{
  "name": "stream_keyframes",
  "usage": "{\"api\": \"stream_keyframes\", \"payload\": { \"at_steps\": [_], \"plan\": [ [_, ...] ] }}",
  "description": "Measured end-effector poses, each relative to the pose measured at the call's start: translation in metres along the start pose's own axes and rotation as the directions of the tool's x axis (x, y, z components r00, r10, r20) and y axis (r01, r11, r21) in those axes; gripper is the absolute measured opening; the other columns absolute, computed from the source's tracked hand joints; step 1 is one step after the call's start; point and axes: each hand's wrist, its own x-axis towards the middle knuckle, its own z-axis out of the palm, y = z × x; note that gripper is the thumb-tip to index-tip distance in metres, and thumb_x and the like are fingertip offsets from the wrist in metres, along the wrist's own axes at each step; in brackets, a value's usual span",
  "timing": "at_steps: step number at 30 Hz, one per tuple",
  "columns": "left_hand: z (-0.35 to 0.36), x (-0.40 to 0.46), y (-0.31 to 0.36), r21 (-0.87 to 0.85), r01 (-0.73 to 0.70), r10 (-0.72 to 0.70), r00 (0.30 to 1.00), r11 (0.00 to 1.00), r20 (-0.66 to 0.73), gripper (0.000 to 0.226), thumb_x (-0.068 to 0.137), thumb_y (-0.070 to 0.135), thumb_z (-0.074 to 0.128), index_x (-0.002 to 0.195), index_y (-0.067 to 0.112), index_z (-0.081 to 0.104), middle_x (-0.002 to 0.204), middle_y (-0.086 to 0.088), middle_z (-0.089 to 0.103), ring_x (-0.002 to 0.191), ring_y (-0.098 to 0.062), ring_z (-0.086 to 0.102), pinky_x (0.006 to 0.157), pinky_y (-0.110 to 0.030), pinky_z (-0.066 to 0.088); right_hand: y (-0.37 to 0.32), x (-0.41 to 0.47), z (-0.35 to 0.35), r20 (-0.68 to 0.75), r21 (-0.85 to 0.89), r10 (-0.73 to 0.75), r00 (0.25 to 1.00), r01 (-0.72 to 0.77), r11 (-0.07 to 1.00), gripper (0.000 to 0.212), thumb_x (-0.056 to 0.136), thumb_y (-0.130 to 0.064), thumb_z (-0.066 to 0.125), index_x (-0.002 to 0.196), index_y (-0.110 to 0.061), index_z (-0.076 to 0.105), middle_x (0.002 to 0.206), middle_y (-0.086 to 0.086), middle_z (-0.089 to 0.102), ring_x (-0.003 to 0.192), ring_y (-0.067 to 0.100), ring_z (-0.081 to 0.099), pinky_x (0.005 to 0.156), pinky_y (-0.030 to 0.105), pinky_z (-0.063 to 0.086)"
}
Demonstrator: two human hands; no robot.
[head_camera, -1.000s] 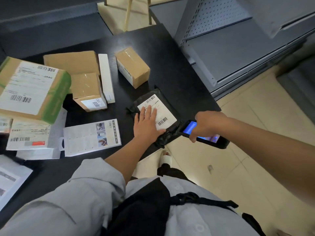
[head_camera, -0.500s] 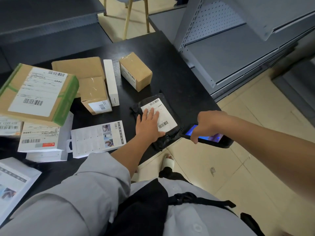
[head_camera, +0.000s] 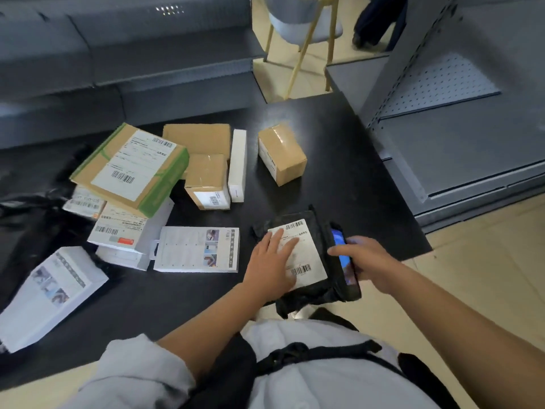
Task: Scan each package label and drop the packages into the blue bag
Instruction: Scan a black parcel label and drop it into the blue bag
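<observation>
A black plastic mailer (head_camera: 317,228) with a white barcode label lies at the near right edge of the black table (head_camera: 348,178). My left hand (head_camera: 272,264) presses flat on its label, fingers straight. My right hand (head_camera: 371,264) grips a handheld scanner (head_camera: 345,261) with a lit blue screen, held right against the mailer's right side. Other packages lie to the left: a green-taped carton (head_camera: 132,168), small brown boxes (head_camera: 281,153), and white boxes (head_camera: 196,249). No blue bag is in view.
Grey metal shelving (head_camera: 460,137) stands close on the right. A chair with yellow legs (head_camera: 303,33) and a person's legs are behind the table. A white box (head_camera: 50,293) lies at the near left. Black plastic wrap (head_camera: 32,208) sits at the far left.
My right hand has brought the scanner left, from beyond the table's edge up against the mailer's side. The view has tilted up. My left hand stays flat on the label.
</observation>
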Motion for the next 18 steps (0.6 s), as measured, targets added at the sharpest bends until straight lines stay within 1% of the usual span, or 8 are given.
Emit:
{"api": "stream_keyframes", "payload": {
  "at_steps": [2,3,5,8,10,12,15,18],
  "plan": [
    [0.003,-0.005,0.0,-0.279,0.151,-0.174,0.983,0.948,-0.062,0.086,0.089,0.036,0.07,0.157,0.04,0.018,0.167,-0.001,0.014,0.153,-0.028,0.016,0.124,-0.046,0.02,0.001,0.015,0.002,-0.004,0.071,-0.023,1.0,0.023,0.997,0.036,0.079,-0.021,0.083,0.107,-0.003,0.068,0.071,0.009,0.063,0.05,0.02,0.058,0.066,0.04,0.053],
    [0.003,-0.008,0.0,-0.468,0.243,-0.295,0.955,0.849,-0.039,0.086,0.087,0.032,0.074,0.155,0.042,0.022,0.163,0.0,0.024,0.149,-0.027,0.028,0.12,-0.047,0.032,0.001,0.021,0.002,-0.001,0.095,-0.026,1.0,0.026,0.995,0.035,0.079,-0.021,0.083,0.106,-0.005,0.069,0.072,0.008,0.065,0.05,0.02,0.058,0.065,0.039,0.054],
    [-0.002,-0.014,0.006,-0.775,0.382,-0.5,0.86,0.504,0.099,0.082,0.089,0.023,0.074,0.153,0.038,0.026,0.152,0.0,0.041,0.131,-0.022,0.049,0.104,-0.04,0.049,-0.001,0.031,0.0,0.038,0.117,-0.009,0.999,0.004,0.993,0.033,0.079,-0.023,0.083,0.107,-0.01,0.07,0.075,0.007,0.067,0.05,0.019,0.06,0.063,0.038,0.056],
    [-0.009,-0.019,0.021,-0.879,0.469,-0.597,0.731,0.087,0.331,0.065,0.096,0.013,0.067,0.151,0.024,0.035,0.124,0.0,0.061,0.1,-0.012,0.059,0.087,-0.03,0.05,-0.003,0.046,-0.003,0.144,0.09,0.017,0.989,-0.03,0.995,0.032,0.08,-0.026,0.082,0.107,-0.014,0.069,0.076,0.009,0.071,0.054,0.021,0.062,0.059,0.036,0.058],
    [-0.005,-0.017,0.028,-0.887,0.455,-0.616,0.676,-0.083,0.404,0.056,0.097,0.013,0.065,0.147,0.021,0.041,0.121,0.001,0.061,0.103,-0.016,0.06,0.088,-0.034,0.05,-0.003,0.058,-0.003,0.203,0.052,-0.002,0.979,-0.008,0.999,0.032,0.081,-0.024,0.081,0.108,-0.013,0.069,0.08,0.011,0.075,0.053,0.022,0.063,0.056,0.034,0.055],
    [0.001,-0.014,0.035,-0.88,0.447,-0.616,0.651,-0.162,0.444,0.051,0.098,0.015,0.063,0.146,0.022,0.046,0.127,-0.001,0.063,0.111,-0.02,0.061,0.091,-0.039,0.05,-0.002,0.067,-0.003,0.27,0.018,-0.02,0.963,0.015,1.0,0.032,0.082,-0.025,0.08,0.111,-0.015,0.069,0.09,0.012,0.078,0.058,0.022,0.068,0.057,0.033,0.055],
    [0.006,-0.012,0.047,-0.882,0.424,-0.606,0.652,-0.206,0.456,0.028,0.099,0.01,0.056,0.124,0.021,0.062,0.117,0.003,0.071,0.107,-0.018,0.066,0.098,-0.045,0.053,0.0,0.077,-0.002,0.376,-0.017,-0.011,0.927,0.019,1.0,0.035,0.085,-0.025,0.078,0.118,-0.017,0.068,0.103,0.009,0.078,0.079,0.024,0.077,0.061,0.034,0.058],
    [0.007,-0.019,0.055,-0.895,0.377,-0.638,0.634,-0.239,0.437,0.031,0.098,0.003,0.052,0.12,0.021,0.066,0.109,0.005,0.075,0.101,-0.015,0.07,0.079,-0.034,0.059,0.003,0.078,0.001,0.412,-0.049,-0.013,0.911,0.037,0.998,0.038,0.086,-0.025,0.077,0.122,-0.018,0.067,0.106,0.007,0.077,0.092,0.03,0.077,0.067,0.037,0.059]
  ]
}}
